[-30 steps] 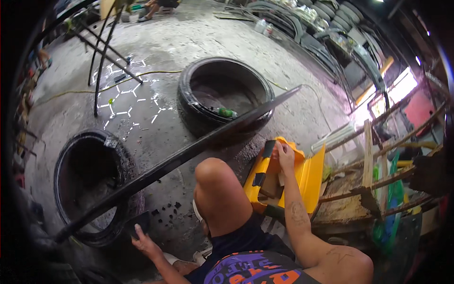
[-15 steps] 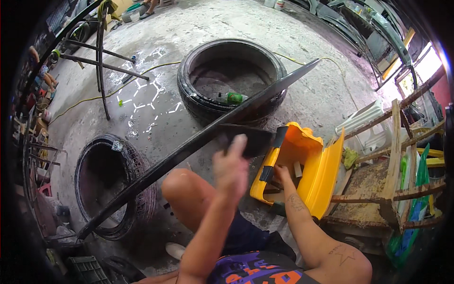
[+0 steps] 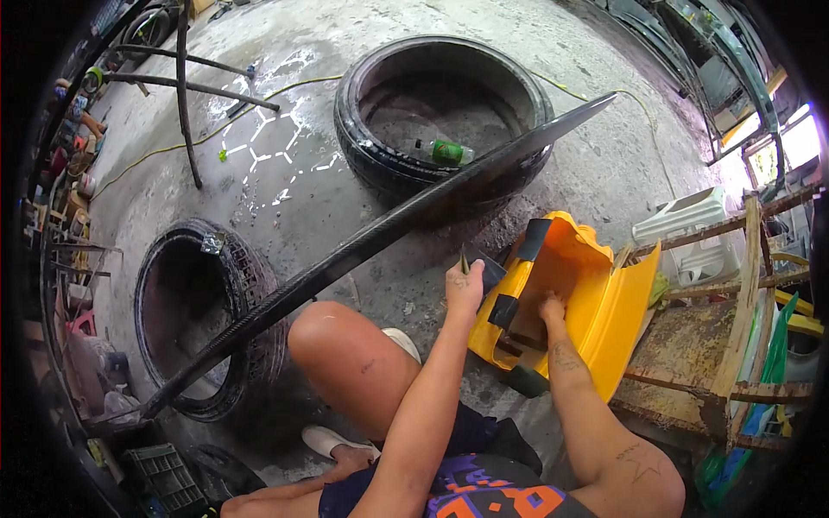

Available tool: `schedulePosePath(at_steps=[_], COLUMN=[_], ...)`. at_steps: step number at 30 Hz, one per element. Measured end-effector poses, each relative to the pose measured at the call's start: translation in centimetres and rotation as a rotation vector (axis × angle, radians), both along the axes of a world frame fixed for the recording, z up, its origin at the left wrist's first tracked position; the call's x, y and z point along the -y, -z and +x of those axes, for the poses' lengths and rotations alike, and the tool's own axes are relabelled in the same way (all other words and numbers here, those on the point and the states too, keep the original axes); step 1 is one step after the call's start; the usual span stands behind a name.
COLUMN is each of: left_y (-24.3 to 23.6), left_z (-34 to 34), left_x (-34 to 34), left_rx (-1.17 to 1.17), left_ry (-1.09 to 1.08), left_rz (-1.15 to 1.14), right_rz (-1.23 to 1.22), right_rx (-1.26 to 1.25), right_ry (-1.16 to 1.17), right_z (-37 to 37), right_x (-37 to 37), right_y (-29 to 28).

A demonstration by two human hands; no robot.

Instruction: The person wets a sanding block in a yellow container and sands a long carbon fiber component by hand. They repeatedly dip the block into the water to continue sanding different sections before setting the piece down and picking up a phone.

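In my left hand I pinch a dark, thin folded sheet that looks like sandpaper. My right hand reaches down inside a cut-open yellow plastic container with black tape on its rim; its fingertips are hard to see there. A long, black, glossy curved strip with a woven look slants across in front of me. Its far part rests over a large black tyre, and its near part passes over a smaller tyre standing at the left.
A green-labelled plastic bottle lies inside the large tyre. At the right stand a rusty frame and a white plastic stool. Dark stand legs rise at the far left. A yellow hose crosses the wet concrete floor.
My left hand has moved right and closer to the yellow container, with the dark sheet now folded smaller. My right hand stays inside the container; the pale block beside it no longer shows.
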State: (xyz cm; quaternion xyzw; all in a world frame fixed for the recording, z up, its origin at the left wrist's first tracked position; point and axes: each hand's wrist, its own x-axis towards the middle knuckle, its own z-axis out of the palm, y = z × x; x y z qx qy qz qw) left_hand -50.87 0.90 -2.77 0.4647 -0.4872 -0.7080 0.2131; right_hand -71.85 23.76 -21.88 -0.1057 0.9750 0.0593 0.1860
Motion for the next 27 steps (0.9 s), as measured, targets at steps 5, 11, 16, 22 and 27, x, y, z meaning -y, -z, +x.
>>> schedulePosePath(at_steps=[5,11,16,22,27], left_y=[-1.5,-1.0,1.6,5.1,4.9], left_z=[-1.4,-2.3,-0.6,2.3,-0.2], left_x=[-1.5,-2.3,-0.7,0.9,-0.3], left_rx=[-0.042,-0.063,0.026,0.21,0.094], left_ry=[0.007,0.063,-0.052,-0.139,-0.134], left_rz=[-0.046,-0.075,-0.187,-0.032,0.202], right_rz=[0.092,-0.669,-1.489,-1.663,-1.136], right_rx=[0.49,-0.487,0.393,1.19,1.052], right_ry=[-0.177,0.605,0.829,0.66,0.31], right_z=[-2.4,-1.3,0.5,5.6,12.4], right_x=[-3.0,-1.3,0.5,8.8,15.2], right_y=[2.8,5.2,5.5,-13.5,-22.7])
